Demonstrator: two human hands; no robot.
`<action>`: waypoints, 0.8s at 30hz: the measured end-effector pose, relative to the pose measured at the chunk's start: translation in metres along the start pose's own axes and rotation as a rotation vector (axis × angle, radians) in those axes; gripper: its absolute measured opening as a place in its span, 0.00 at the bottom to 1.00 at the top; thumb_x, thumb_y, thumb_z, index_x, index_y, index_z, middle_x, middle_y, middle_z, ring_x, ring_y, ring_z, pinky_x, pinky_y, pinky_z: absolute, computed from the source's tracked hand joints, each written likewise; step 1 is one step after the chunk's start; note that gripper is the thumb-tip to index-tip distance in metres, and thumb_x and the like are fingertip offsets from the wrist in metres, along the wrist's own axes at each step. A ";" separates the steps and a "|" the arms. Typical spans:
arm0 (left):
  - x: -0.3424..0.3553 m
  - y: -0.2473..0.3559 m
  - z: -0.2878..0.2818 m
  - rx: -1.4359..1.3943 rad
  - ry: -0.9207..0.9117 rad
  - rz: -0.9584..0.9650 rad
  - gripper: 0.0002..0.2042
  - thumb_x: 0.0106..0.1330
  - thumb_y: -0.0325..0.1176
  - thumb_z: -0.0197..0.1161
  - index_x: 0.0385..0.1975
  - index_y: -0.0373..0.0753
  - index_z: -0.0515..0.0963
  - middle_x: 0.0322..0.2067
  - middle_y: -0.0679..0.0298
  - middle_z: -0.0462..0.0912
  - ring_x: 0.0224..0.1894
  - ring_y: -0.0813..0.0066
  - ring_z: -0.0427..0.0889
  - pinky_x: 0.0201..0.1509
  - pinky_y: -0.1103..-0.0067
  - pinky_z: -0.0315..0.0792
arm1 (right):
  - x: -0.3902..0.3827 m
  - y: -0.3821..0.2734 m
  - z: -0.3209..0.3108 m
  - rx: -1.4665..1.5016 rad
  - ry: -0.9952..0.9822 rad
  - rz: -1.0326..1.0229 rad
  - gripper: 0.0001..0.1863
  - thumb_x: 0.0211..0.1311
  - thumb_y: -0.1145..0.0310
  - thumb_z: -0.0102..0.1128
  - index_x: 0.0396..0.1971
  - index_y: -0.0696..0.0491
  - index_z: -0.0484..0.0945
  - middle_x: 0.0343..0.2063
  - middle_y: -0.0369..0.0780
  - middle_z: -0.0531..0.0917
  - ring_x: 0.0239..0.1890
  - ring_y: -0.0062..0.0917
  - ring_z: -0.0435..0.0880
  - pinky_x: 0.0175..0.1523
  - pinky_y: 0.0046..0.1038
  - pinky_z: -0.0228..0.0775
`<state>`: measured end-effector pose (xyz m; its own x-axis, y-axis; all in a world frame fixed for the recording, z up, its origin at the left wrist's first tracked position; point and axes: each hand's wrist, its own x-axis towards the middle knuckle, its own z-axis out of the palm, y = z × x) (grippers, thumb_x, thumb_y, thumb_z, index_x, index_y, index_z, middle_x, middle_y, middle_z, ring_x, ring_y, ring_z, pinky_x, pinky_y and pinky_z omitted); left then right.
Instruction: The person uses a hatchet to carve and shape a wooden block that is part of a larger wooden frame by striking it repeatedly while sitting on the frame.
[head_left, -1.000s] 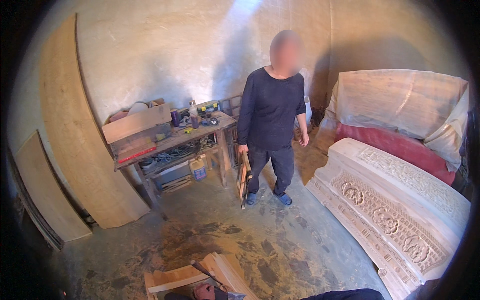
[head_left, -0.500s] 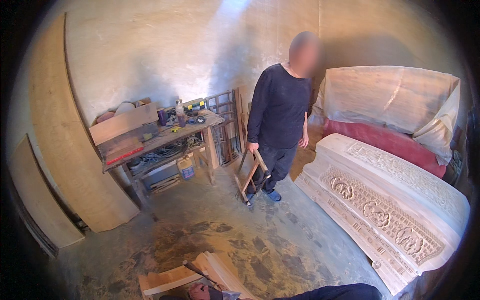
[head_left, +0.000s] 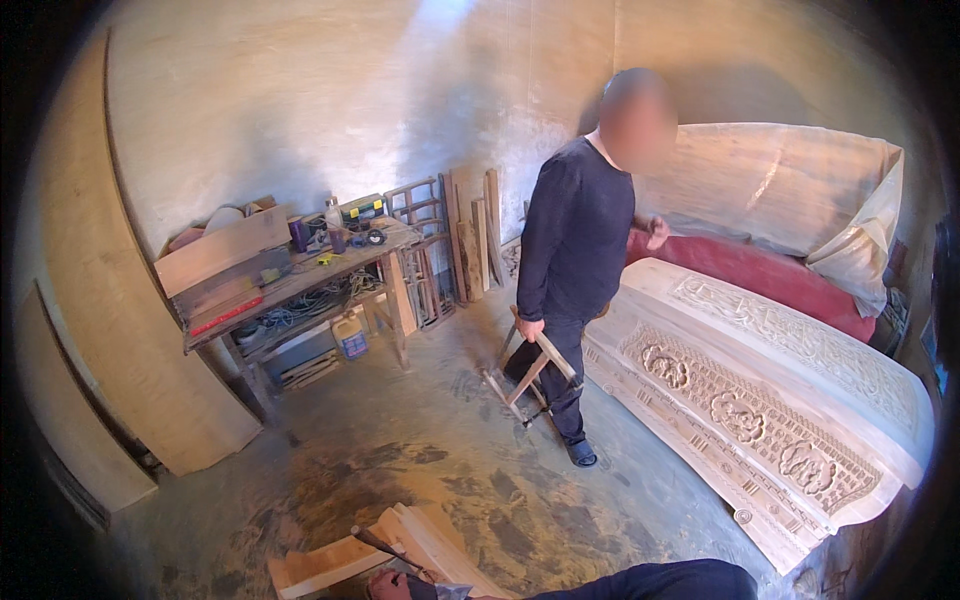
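Near, one hand, side and finger closure unclear, is beside a brown-handled tool by pale wooden boards. Beyond, a dark-clothed person holds a wooden frame; right, carved wooden panel; far left, yellowish jug, contents hidden.

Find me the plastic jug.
In the head view, left of centre, the plastic jug sits beneath the right-hand part of the workbench, just to the right of the wood strips.
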<state>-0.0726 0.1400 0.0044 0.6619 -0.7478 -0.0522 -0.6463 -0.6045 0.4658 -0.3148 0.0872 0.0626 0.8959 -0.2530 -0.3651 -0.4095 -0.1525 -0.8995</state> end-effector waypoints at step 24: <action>0.045 0.078 -0.072 -0.869 0.038 0.142 0.11 0.55 0.26 0.73 0.21 0.38 0.73 0.17 0.66 0.75 0.23 0.79 0.75 0.33 0.81 0.70 | -0.026 -0.025 -0.047 0.775 0.061 0.756 0.08 0.60 0.66 0.69 0.30 0.53 0.79 0.13 0.33 0.73 0.09 0.17 0.67 0.14 0.22 0.53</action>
<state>-0.0655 0.0791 0.1017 0.6197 -0.7808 0.0794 -0.2162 -0.0725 0.9737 -0.3360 0.0528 0.1059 0.4383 -0.0778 -0.8954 -0.6132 0.7025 -0.3612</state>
